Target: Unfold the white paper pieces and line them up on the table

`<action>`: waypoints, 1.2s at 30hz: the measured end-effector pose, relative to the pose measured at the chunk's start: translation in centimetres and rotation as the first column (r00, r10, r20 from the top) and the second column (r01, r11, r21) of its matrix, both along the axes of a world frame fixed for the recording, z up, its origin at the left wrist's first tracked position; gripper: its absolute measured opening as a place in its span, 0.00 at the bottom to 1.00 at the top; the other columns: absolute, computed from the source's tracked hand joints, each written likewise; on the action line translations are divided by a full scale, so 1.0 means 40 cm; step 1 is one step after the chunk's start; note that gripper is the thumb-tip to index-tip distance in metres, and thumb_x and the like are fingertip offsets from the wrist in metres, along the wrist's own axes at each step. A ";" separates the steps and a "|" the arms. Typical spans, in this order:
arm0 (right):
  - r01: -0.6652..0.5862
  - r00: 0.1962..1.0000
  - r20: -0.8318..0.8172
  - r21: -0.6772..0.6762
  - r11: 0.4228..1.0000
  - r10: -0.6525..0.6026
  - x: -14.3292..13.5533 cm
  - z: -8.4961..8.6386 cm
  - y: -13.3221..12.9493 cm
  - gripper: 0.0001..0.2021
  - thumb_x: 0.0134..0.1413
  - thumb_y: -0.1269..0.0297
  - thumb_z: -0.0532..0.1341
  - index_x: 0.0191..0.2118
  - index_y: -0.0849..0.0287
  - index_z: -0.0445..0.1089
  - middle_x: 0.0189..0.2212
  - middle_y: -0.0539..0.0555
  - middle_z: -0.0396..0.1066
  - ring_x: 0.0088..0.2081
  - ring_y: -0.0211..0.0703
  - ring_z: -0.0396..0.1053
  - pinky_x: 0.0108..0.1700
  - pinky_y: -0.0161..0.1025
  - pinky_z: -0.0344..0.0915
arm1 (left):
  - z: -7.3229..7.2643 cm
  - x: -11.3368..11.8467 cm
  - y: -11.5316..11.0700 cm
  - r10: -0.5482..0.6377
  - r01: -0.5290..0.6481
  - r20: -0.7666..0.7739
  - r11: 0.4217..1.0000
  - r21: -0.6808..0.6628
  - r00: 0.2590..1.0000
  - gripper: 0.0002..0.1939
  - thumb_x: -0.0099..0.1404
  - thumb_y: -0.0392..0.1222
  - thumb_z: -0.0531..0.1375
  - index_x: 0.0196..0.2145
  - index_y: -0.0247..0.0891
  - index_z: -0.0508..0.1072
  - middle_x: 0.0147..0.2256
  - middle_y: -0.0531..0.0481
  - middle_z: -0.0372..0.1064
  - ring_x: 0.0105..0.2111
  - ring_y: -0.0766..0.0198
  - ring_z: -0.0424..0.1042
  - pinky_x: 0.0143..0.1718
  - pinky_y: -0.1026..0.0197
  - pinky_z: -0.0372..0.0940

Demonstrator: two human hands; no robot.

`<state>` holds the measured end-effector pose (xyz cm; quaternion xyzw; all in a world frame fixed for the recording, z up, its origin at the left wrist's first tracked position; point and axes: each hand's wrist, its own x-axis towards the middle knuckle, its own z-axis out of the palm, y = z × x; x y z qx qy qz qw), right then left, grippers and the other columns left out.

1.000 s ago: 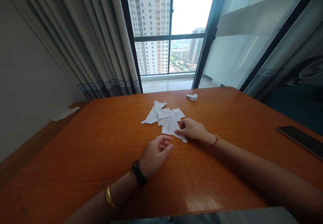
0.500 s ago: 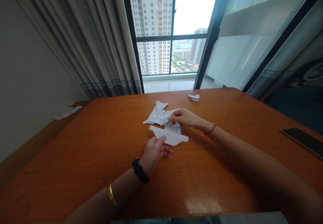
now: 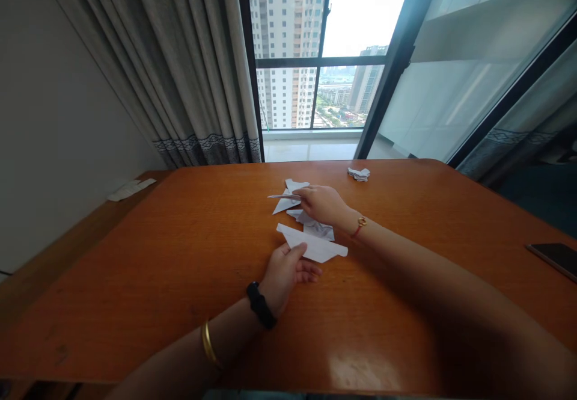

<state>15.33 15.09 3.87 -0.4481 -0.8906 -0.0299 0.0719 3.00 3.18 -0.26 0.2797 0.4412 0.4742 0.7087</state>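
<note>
Between thumb and fingers, my left hand (image 3: 288, 270) pinches a folded white paper piece (image 3: 318, 245) with a long straight upper edge and slanted ends. Farther off, my right hand (image 3: 324, 204) is closed on a thin folded paper piece (image 3: 283, 196), seen nearly edge-on and pointing left. Beneath and behind that hand lie other white folded papers (image 3: 296, 184) on the table. One more crumpled-looking folded paper (image 3: 319, 230) rests between my two hands. My right fingertips are partly hidden behind the hand.
The brown wooden table (image 3: 180, 255) spreads around my hands. Near its far edge sits a small folded paper stack (image 3: 359, 174). A dark phone (image 3: 553, 258) lies at the right edge. Flat papers (image 3: 130, 189) are at the far left, below a grey curtain (image 3: 193, 75).
My right hand has moved slightly away and lifted a paper piece, which is now edge-on. My left hand keeps its paper. The whole view has shifted a little.
</note>
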 end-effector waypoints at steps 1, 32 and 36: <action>-0.005 1.000 0.009 0.009 1.000 0.005 0.023 0.007 -0.006 0.17 0.60 0.66 0.52 0.51 0.57 0.70 0.45 0.60 0.74 0.45 0.51 0.71 0.44 0.40 0.61 | -0.002 0.001 -0.001 -0.001 0.001 0.001 1.000 0.007 1.000 0.05 0.65 0.36 0.54 0.36 0.31 0.64 0.27 0.45 0.72 0.20 0.66 0.71 0.19 0.67 0.65; -0.247 0.848 -0.530 -0.400 0.883 -0.003 0.004 -0.009 0.100 0.12 0.50 0.54 0.61 0.31 0.59 0.71 0.31 0.51 0.72 0.34 0.41 0.68 0.35 0.36 0.63 | 0.006 -0.012 -0.005 -0.041 0.040 0.040 0.998 0.038 0.998 0.13 0.60 0.40 0.62 0.42 0.32 0.68 0.34 0.40 0.74 0.27 0.62 0.75 0.27 0.65 0.69; -0.140 0.367 -0.901 -0.298 0.944 -0.230 0.027 0.051 0.059 0.16 0.49 0.49 0.61 0.34 0.59 0.67 0.30 0.51 0.70 0.30 0.39 0.66 0.30 0.35 0.62 | 0.010 -0.023 0.011 0.051 -0.051 0.078 0.999 0.003 0.996 0.10 0.65 0.36 0.56 0.44 0.32 0.66 0.39 0.39 0.74 0.31 0.61 0.76 0.29 0.64 0.70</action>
